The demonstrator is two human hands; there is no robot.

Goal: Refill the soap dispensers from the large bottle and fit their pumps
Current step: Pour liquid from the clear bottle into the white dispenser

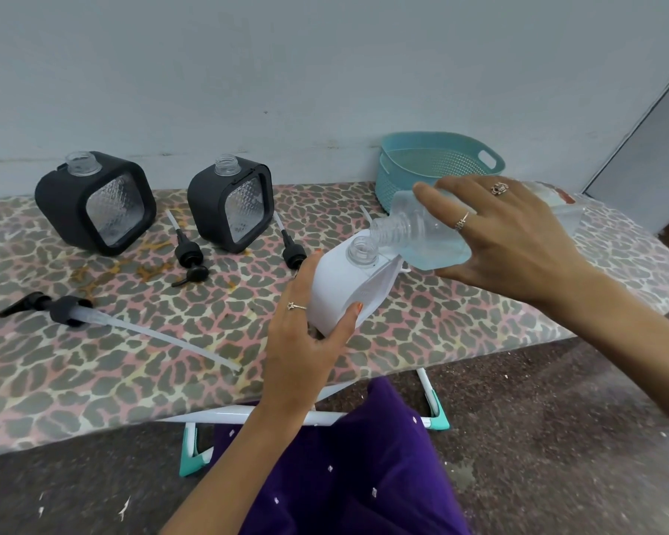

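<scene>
Over a leopard-print table [93, 361], the left hand [306, 341] grips a tilted white dispenser [344, 287] while the right hand [506, 233] grips the large bottle [414, 233], tipped neck-to-neck to pour; next, steady tilting, then fitting a pump [188, 252].

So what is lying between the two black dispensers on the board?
In the head view, one black pump lies on the cover between the left black dispenser and the right one.

Left hand [306, 334] curls its grip low, right hand [506, 233] reaches forward above it, fingers clasped downward.
</scene>
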